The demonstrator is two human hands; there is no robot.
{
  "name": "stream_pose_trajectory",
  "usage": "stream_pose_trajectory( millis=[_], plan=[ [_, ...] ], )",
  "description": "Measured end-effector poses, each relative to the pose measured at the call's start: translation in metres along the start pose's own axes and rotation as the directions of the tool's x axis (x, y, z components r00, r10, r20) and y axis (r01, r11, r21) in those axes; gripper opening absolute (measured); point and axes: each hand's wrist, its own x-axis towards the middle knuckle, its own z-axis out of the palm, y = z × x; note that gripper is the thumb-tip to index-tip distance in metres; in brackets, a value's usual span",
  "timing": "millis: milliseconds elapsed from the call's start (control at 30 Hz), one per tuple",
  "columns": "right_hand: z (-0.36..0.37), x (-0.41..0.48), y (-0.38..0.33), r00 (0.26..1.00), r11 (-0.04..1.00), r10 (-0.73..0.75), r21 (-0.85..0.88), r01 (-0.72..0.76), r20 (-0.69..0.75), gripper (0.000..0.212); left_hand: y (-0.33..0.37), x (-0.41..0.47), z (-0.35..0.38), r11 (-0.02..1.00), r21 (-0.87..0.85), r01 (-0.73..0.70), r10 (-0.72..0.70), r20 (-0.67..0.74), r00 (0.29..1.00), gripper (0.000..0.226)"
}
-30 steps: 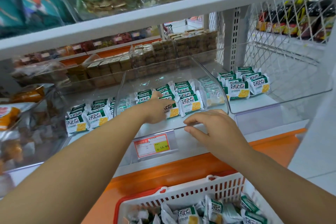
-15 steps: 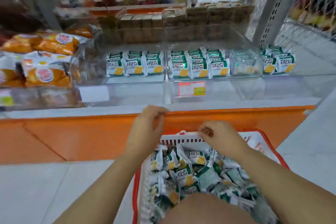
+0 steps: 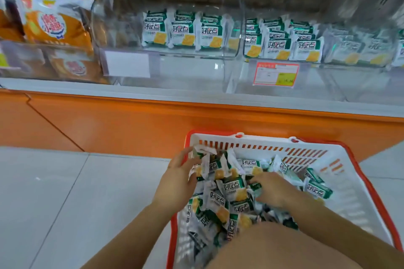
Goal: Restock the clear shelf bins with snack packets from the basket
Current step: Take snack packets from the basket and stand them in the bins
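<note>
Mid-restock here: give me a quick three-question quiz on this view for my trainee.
1. True or false: the left hand and right hand are both down among the packets in the basket.
2. Fill in: the bags at far left on the shelf are mostly ___ in colour.
3. The red price tag hangs on: A, the bags' bin; B, a bin of green packets; C, the basket.

Key: 1 true; 2 orange; 3 B.
</note>
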Motion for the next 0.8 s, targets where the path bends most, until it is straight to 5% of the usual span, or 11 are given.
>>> stream_pose_trajectory(
  millis=[133,267,433,633,700,800],
  plan=[
    [0.011,0.01,0.005,0.998,0.991,0.056,-0.118,-0.06,-0.036,0.059,-0.003,-0.001,0.005,1.0,-0.028,-0.004,0.003,-0.055,0.999,0.032],
    [0.001,0.009,0.008,0.997,0.997,0.08,-0.025,-0.08,0.009,0.052,-0.004,-0.001,0.005,1.0,-0.024,-0.005,0.004,-0.045,0.999,0.029],
    [-0.052,-0.011,-0.006,0.995,0.981,-0.093,0.168,0.097,-0.033,0.027,-0.002,0.002,-0.009,0.999,-0.046,0.019,-0.018,0.036,0.999,0.028],
    [-0.118,-0.074,-0.054,0.917,0.897,-0.333,0.227,0.38,-0.218,0.026,0.036,0.007,-0.059,0.968,-0.235,0.085,-0.065,0.094,0.993,0.027],
    [-0.128,-0.096,-0.065,0.855,0.856,-0.394,0.203,0.475,-0.337,0.024,0.051,0.002,-0.078,0.893,-0.437,0.105,-0.034,0.168,0.985,0.029],
    [-0.139,-0.125,-0.082,0.775,0.811,-0.465,0.144,0.567,-0.428,0.022,0.066,-0.007,-0.101,0.604,-0.754,0.258,0.047,0.357,0.933,0.039]
  ],
)
